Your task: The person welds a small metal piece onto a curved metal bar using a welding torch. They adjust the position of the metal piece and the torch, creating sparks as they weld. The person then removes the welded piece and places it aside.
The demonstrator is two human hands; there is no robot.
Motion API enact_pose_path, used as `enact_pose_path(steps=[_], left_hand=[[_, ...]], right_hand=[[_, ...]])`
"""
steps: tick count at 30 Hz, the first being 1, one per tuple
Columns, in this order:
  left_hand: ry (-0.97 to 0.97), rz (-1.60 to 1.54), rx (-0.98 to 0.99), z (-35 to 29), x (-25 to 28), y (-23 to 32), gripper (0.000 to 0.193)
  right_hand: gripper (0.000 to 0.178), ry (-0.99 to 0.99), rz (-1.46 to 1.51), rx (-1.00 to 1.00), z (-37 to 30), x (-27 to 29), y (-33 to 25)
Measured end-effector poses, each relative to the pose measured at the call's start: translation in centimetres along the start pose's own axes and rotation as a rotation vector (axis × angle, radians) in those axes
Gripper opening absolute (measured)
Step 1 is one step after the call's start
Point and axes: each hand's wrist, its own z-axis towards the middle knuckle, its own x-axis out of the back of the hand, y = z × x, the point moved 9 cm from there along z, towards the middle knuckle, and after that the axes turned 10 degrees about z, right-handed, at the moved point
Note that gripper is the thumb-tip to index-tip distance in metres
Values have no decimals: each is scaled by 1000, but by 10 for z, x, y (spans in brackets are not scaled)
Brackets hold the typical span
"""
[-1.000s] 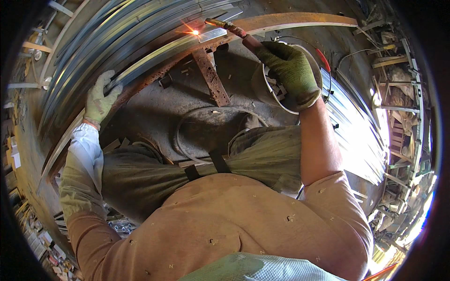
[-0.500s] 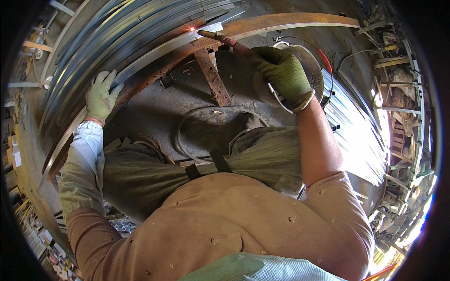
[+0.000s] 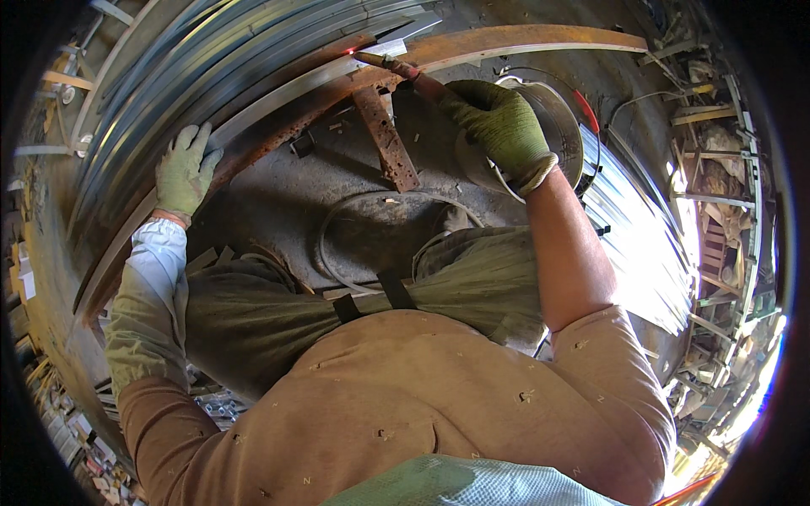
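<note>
My right hand (image 3: 504, 125), in a green glove, is closed round the red handle of a welding torch (image 3: 405, 70). The torch's nozzle points left and meets a small red glow at the far end of a long silvery metal strip (image 3: 295, 93). This strip lies along a rusty steel beam (image 3: 527, 35). Near the strip's other end, my left hand (image 3: 181, 173), in a pale green glove, rests on the metal with fingers stretched out and thumb apart. A short rusty bar (image 3: 384, 139) juts from the beam toward me.
Long metal profiles (image 3: 160, 110) lie stacked beyond the strip at left. A metal bucket (image 3: 557, 114) stands beside my right hand. A cable loop (image 3: 324, 240) lies on the floor before my legs. Bright sheet metal (image 3: 637, 236) and a cluttered rack (image 3: 717, 194) are at right.
The torch tip and red glow have shifted slightly right along the strip, and the glow is smaller. My right forearm has moved a little left. The left hand has barely moved.
</note>
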Motion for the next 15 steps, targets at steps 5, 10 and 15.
enact_pose_path(steps=[5,10,15], left_hand=[[44,-1,9,-1,8,3,52],[85,-9,0,-2,-3,-4,51],[86,-15,-49,3,9,3,52]], right_hand=[[43,1,-75,18,2,-1,-2],[49,-7,-50,80,5,0,7],[50,-25,-39,81,11,-2,9]])
